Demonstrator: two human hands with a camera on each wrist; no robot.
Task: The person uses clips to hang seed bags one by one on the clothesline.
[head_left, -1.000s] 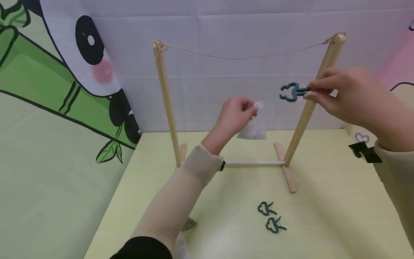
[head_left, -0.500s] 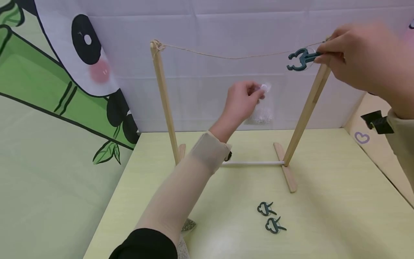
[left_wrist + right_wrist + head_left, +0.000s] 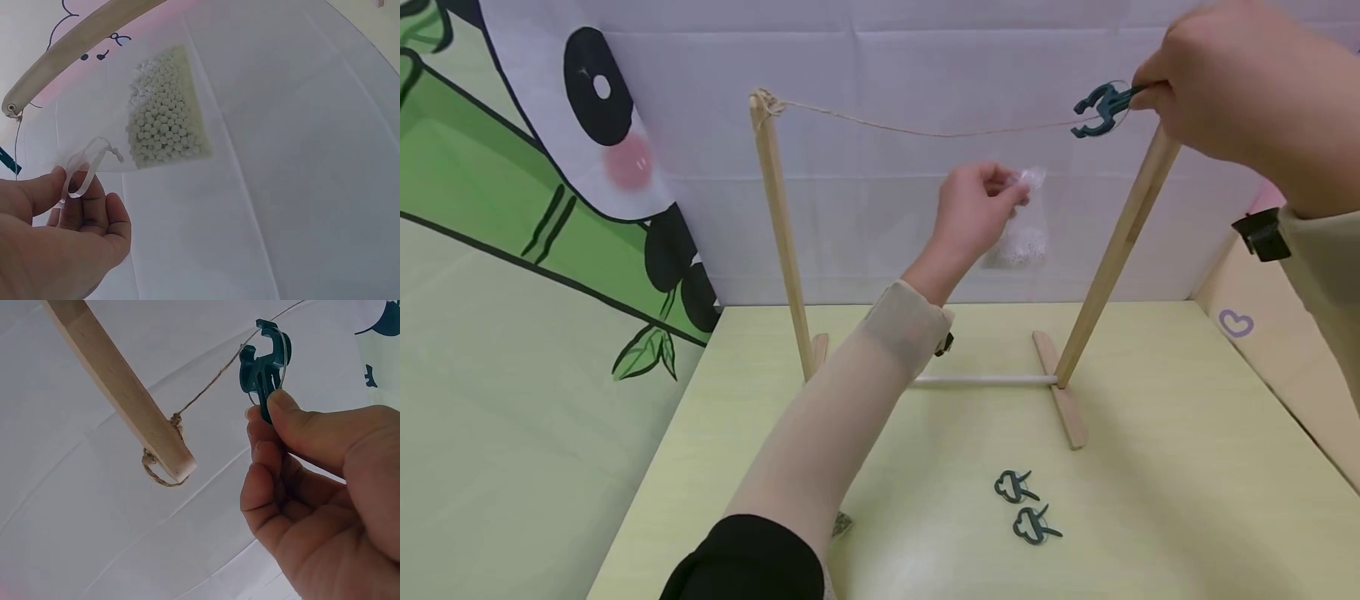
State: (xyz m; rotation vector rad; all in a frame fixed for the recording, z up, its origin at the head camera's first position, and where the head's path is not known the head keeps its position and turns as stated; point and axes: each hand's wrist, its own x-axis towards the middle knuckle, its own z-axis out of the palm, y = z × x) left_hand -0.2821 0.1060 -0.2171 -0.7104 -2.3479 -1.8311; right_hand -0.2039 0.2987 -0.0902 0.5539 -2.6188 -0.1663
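My left hand (image 3: 976, 210) pinches the gathered top of a small sheer drawstring pouch (image 3: 1022, 242), which hangs below the string. White beads (image 3: 164, 115) fill its lower part in the left wrist view, and a ribbon loop (image 3: 87, 169) curls by the thumb. My right hand (image 3: 1232, 100) squeezes the handles of a dark green plastic clip (image 3: 1103, 108) near the right post's top. The clip's jaws are spread and overlap the twine (image 3: 940, 133). In the right wrist view the clip (image 3: 265, 365) has the twine (image 3: 215, 378) passing at its jaws.
Two wooden posts, the left (image 3: 782, 242) and the right (image 3: 1116, 258), hold the twine and are joined low by a white rod (image 3: 985, 380). Two more green clips (image 3: 1015, 486) lie on the table (image 3: 1180, 467). Another pouch (image 3: 841, 523) shows partly behind the left forearm.
My right hand has raised the clip from beside the right post up to the twine, its jaws spread. My left hand has lifted the pouch up and slightly right.
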